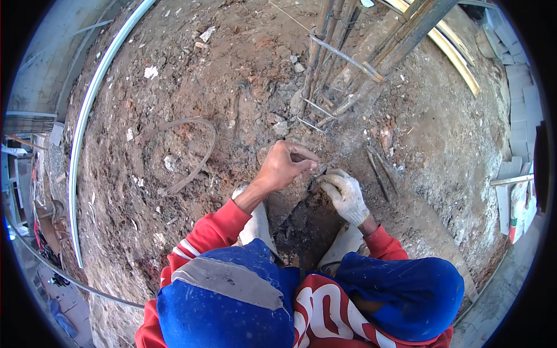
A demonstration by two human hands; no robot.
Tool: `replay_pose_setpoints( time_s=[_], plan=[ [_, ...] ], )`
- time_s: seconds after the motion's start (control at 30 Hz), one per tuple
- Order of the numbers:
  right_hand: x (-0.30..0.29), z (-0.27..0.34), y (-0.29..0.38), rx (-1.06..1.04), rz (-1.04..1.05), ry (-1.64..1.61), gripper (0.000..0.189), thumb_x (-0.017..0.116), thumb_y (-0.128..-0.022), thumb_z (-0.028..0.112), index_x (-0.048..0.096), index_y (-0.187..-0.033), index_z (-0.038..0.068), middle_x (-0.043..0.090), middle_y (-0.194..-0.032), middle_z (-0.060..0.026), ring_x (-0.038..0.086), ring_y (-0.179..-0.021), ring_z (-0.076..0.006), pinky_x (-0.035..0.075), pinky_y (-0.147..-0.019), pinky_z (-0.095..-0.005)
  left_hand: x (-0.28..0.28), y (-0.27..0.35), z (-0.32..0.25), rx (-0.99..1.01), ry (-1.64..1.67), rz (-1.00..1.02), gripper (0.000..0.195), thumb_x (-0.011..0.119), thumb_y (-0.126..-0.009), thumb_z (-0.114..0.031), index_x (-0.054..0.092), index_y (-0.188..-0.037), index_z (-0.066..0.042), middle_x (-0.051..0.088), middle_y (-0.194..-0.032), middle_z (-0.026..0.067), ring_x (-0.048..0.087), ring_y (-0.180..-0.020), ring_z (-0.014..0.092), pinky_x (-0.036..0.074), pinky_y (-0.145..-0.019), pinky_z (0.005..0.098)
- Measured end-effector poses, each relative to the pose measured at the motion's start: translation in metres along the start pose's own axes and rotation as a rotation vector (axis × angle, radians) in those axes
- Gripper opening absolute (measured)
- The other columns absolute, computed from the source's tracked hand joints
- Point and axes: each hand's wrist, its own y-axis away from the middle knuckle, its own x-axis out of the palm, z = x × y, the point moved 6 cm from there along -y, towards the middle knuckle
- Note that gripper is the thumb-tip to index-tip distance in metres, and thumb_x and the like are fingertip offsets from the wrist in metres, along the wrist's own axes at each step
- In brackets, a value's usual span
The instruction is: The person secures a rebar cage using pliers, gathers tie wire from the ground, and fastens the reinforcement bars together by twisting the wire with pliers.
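Observation:
My bare left hand [287,165] is over the dirt in front of my boots, its thumb and forefinger brought close together. Whether a thin wire lies between them is too small to tell. Close by on the right, my right hand [344,195] wears a white knitted work glove with the fingers curled. Something dark and narrow shows by its fingertips, but I cannot tell if it is gripped. Tying pincers [379,169] lie on the soil right of the glove. Beyond both hands rises a rebar cage [339,65] with square stirrups [315,124] near its foot.
A bundle of tie wire [209,152] lies curved on the rough ground at left. Past it runs a long pale metal channel [80,143]. Timber strips [457,61] lie at upper right, near stacked grey blocks [522,95]. My light-coloured boots [254,222] stand close below the hands.

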Motion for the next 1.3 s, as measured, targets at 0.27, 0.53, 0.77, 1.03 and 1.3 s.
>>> replay_pose_setpoints(
  time_s=[0.27,0.53,0.77,1.03,1.3],
  plan=[
    [0.011,0.031,-0.034,0.270,0.075,-0.536,0.028,0.062,-0.100,0.014,0.068,-0.119,-0.006,0.072,-0.090,-0.0081,0.067,-0.077,-0.0109,0.054,-0.070,-0.0287,-0.057,0.011,-0.018,0.133,0.331,-0.261,0.034,0.079,-0.087,-0.001,0.067,-0.119,0.005,0.076,-0.094,0.0103,0.071,-0.086,0.012,0.058,-0.078,0.0253],
    [-0.030,0.101,-0.076,-0.227,-0.107,-0.094,0.024,0.066,-0.095,0.011,0.072,-0.114,-0.002,0.073,-0.099,-0.0232,0.072,-0.088,-0.0360,0.055,-0.079,-0.0392,-0.080,0.026,-0.023,0.140,0.903,-0.274,0.019,0.073,-0.094,-0.009,0.068,-0.111,-0.002,0.074,-0.098,0.0072,0.071,-0.090,0.017,0.058,-0.081,0.0318],
    [-0.061,0.120,-0.086,-0.202,0.172,0.008,0.023,0.067,-0.092,0.011,0.074,-0.110,-0.001,0.075,-0.102,-0.0190,0.075,-0.092,-0.0285,0.056,-0.080,-0.0365,-0.097,0.054,-0.005,0.000,0.857,-0.159,0.007,0.065,-0.097,-0.009,0.065,-0.103,-0.006,0.066,-0.092,0.0021,0.061,-0.083,0.011,0.050,-0.079,0.0289],
    [-0.123,0.131,-0.068,0.025,0.536,0.260,0.025,0.064,-0.095,0.016,0.074,-0.110,-0.001,0.075,-0.098,-0.0178,0.074,-0.089,-0.0256,0.055,-0.081,-0.0358,-0.077,0.041,-0.011,0.106,0.454,0.040,0.016,0.078,-0.088,-0.002,0.075,-0.102,0.004,0.077,-0.090,0.0124,0.074,-0.082,0.017,0.060,-0.077,0.0295],
    [-0.117,0.114,-0.023,0.768,0.404,0.024,0.023,0.061,-0.098,0.019,0.072,-0.103,-0.001,0.066,-0.077,-0.0073,0.062,-0.073,-0.0128,0.050,-0.067,-0.0307,-0.036,0.004,-0.025,0.198,0.425,-0.071,0.024,0.072,-0.089,-0.002,0.074,-0.113,0.000,0.076,-0.096,0.0080,0.071,-0.086,0.011,0.057,-0.080,0.0264]
  ],
)
